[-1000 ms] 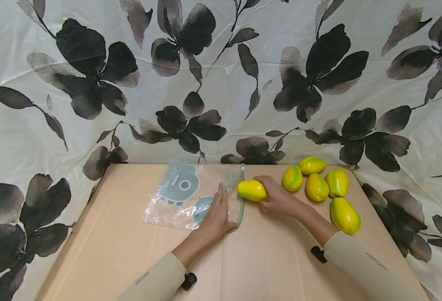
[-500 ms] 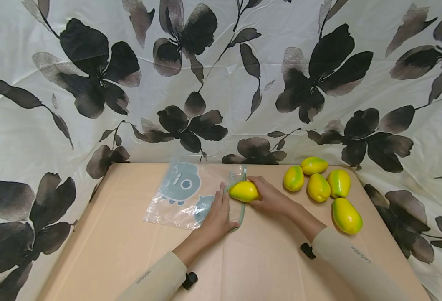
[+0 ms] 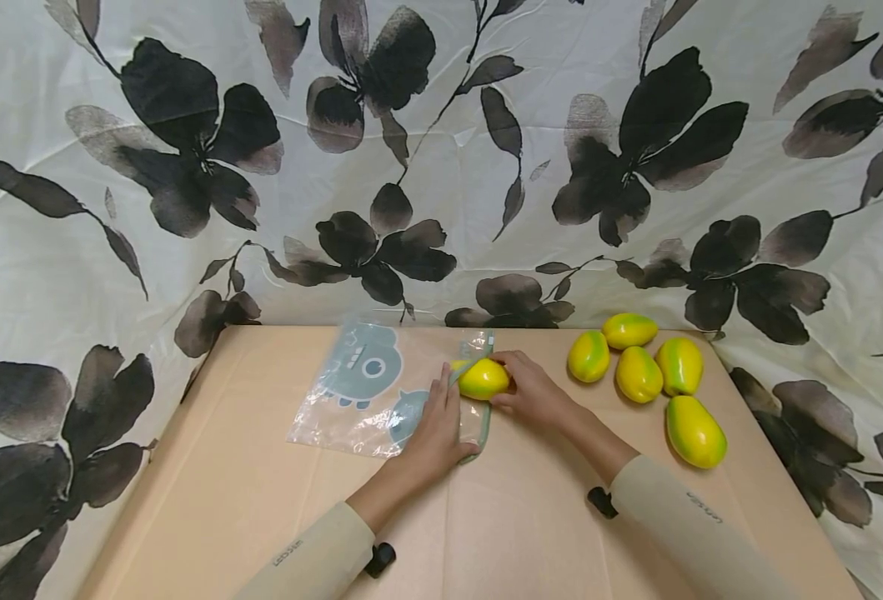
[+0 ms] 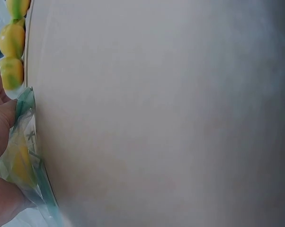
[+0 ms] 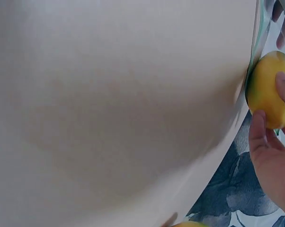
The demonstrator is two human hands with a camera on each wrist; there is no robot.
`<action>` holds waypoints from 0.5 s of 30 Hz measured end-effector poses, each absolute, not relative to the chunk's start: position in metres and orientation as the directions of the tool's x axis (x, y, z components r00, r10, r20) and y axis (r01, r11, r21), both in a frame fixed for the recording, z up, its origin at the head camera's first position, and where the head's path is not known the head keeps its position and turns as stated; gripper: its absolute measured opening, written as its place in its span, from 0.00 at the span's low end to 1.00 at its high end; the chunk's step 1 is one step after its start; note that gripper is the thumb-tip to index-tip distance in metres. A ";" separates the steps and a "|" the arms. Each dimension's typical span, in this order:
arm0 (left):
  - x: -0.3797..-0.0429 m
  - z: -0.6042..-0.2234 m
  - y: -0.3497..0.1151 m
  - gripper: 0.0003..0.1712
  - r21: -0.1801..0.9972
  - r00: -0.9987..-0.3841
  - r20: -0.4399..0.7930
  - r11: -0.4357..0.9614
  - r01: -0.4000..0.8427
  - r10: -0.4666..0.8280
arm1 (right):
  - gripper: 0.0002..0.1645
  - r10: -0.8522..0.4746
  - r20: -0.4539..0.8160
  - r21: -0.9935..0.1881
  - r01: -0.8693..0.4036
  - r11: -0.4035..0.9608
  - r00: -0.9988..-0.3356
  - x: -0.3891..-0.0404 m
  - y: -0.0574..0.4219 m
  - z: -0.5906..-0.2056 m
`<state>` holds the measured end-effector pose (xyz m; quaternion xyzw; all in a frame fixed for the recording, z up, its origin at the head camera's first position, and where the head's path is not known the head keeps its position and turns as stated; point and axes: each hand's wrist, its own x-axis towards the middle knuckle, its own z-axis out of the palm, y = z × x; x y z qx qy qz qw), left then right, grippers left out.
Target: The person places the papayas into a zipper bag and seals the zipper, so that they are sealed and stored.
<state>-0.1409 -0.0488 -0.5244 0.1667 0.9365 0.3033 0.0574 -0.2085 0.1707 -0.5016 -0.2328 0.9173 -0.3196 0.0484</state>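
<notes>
A clear zip bag (image 3: 366,433) with blue-grey cartoon prints lies flat on the board, its green-edged mouth to the right. At that mouth, my left hand (image 3: 429,429) holds the edge, fingers toward the far side and thumb at the near side. My right hand (image 3: 534,392) grips a yellow-green mango (image 3: 484,379) by its right end. The mango's left end is inside the mouth, under the green strip. In the right wrist view, fingers and thumb wrap the mango (image 5: 270,90) beside the bag's edge. The left wrist view shows the mango (image 4: 23,165) through the plastic.
Several more mangoes (image 3: 639,375) sit in a group at the right of the tan board (image 3: 516,517); the nearest mango (image 3: 696,432) lies close to the right forearm. Behind the board hangs a white cloth (image 3: 486,250) with dark flowers.
My right hand has moved left with the mango, from just outside the bag's mouth to partly inside it. My left hand has stayed at the mouth.
</notes>
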 end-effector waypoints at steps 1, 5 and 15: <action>-0.141 -0.524 -0.049 0.72 0.588 -0.937 -0.007 0.760 0.278 0.348 | 0.43 -0.459 0.053 -0.615 -0.391 0.685 -0.887 -0.208 0.170 -0.502; -0.141 -0.523 -0.048 0.71 0.568 -0.937 -0.001 0.771 0.288 0.351 | 0.40 -0.456 0.038 -0.636 -0.373 0.675 -0.889 -0.209 0.169 -0.504; -0.141 -0.521 -0.047 0.70 0.540 -0.931 -0.005 0.785 0.304 0.364 | 0.28 -0.376 0.073 -0.734 -0.305 0.607 -0.924 -0.214 0.157 -0.508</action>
